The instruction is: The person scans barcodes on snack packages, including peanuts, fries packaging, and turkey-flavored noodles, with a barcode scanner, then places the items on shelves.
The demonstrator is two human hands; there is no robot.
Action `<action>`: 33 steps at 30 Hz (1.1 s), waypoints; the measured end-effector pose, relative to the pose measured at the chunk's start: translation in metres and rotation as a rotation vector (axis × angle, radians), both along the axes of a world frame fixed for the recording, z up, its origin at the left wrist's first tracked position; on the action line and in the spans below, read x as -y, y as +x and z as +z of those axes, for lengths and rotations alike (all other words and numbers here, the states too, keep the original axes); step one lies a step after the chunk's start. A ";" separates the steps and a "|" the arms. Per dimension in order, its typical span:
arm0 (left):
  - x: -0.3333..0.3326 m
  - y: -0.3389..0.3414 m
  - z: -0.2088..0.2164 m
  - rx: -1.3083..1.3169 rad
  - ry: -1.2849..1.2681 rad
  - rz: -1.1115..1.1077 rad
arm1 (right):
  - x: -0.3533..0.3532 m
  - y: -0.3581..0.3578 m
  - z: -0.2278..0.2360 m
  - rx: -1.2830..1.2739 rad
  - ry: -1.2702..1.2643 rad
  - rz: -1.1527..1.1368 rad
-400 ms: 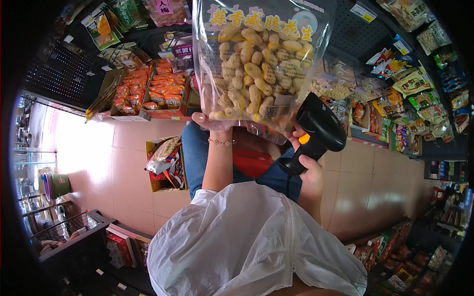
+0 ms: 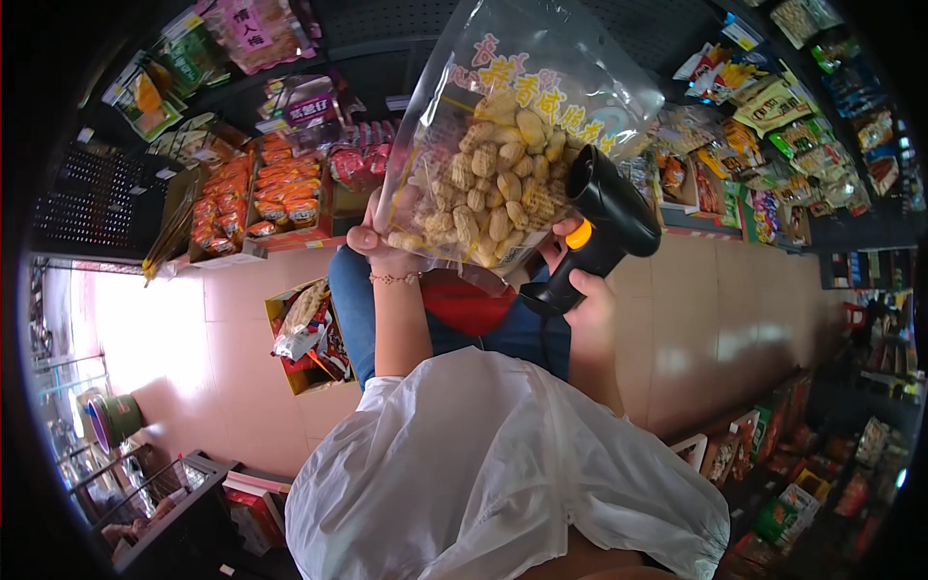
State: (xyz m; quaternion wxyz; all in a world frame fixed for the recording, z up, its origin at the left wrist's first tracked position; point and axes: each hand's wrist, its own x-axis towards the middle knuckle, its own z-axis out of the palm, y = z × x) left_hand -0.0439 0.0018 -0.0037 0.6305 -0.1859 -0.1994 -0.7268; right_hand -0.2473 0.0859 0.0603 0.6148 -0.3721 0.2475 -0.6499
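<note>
A large clear bag of peanuts in their shells [image 2: 483,179] is raised in front of me, tilted, with yellow lettering across its upper part. My left hand [image 2: 387,232] grips its lower left corner, some fingers hidden behind the bag. In my right hand [image 2: 585,290] is a black barcode scanner [image 2: 619,208] with a yellow button, its head against the right side of the bag. The fingers wrap round its handle, and a cable hangs below.
Shelves ahead hold orange snack packs in open boxes [image 2: 288,193], a purple-labelled bag [image 2: 307,106] and hanging packets [image 2: 145,97]. A carton of snack bags [image 2: 307,377] stands on the tiled floor [image 2: 232,319] by my left leg. More shelves of packets [image 2: 788,512] lie at lower right.
The peanut bag has tilted, and its nuts now bunch toward the bottom. The scanner has shifted slightly left and up with my right hand. The view has turned a little.
</note>
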 end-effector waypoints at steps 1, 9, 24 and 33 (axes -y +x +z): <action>0.003 -0.001 -0.004 -0.006 0.000 -0.011 | 0.000 -0.003 -0.001 -0.006 0.000 -0.011; 0.002 -0.009 -0.004 0.015 0.111 -0.091 | -0.001 -0.012 0.000 -0.096 0.075 -0.123; 0.005 0.006 -0.001 0.328 0.166 -0.069 | 0.006 -0.019 -0.020 -0.026 0.160 -0.187; 0.006 0.006 -0.021 0.602 0.145 -0.021 | 0.006 -0.020 -0.015 0.032 0.147 -0.218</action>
